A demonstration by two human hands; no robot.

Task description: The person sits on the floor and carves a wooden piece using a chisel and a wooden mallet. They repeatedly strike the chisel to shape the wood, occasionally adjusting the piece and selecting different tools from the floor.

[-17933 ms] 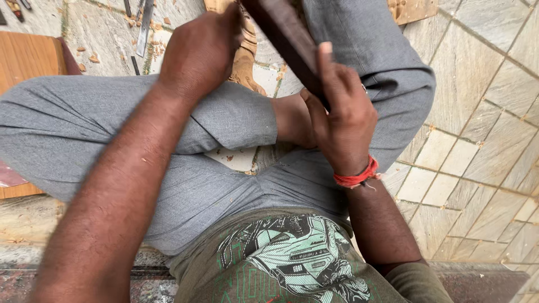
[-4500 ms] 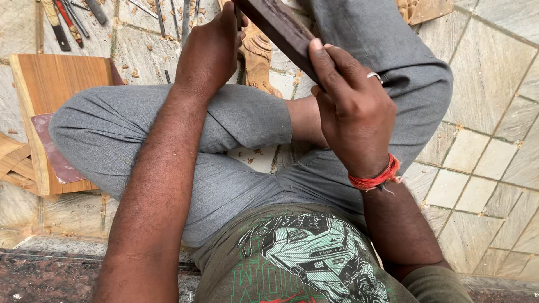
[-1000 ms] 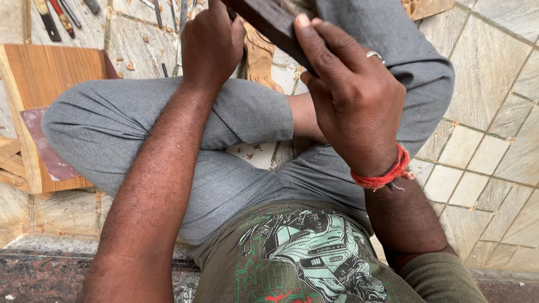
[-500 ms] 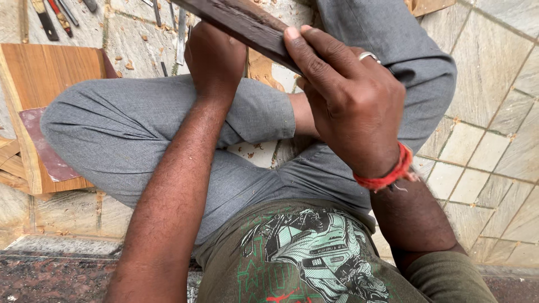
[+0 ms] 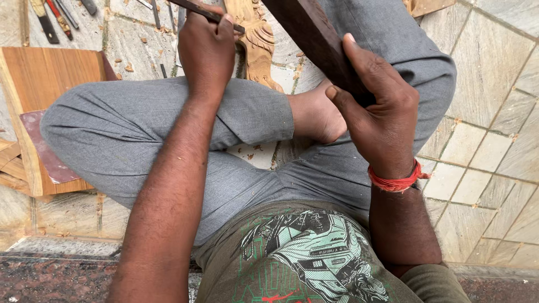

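I sit cross-legged on a tiled floor in grey trousers. My right hand [image 5: 377,106], with a red thread at the wrist, grips a dark wooden block [image 5: 314,39] raised over my legs. Closed around a thin dark metal chisel [image 5: 205,11], my left hand [image 5: 208,47] rests above my left knee. The chisel's tip points right, toward a pale carved wooden piece [image 5: 259,45] lying on the floor just beyond my legs. Part of the carving is hidden behind the block and my hand.
A brown wooden board [image 5: 39,84] with a reddish sheet [image 5: 48,151] lies at the left. Several hand tools [image 5: 56,17] lie at the top left, with wood chips scattered on the stone tiles [image 5: 483,151]. A dark stone ledge [image 5: 50,275] runs along the bottom.
Over the last second the dark block has swung from lying across my left hand to a steeper tilt at the right. The chisel in my left hand has come into view.
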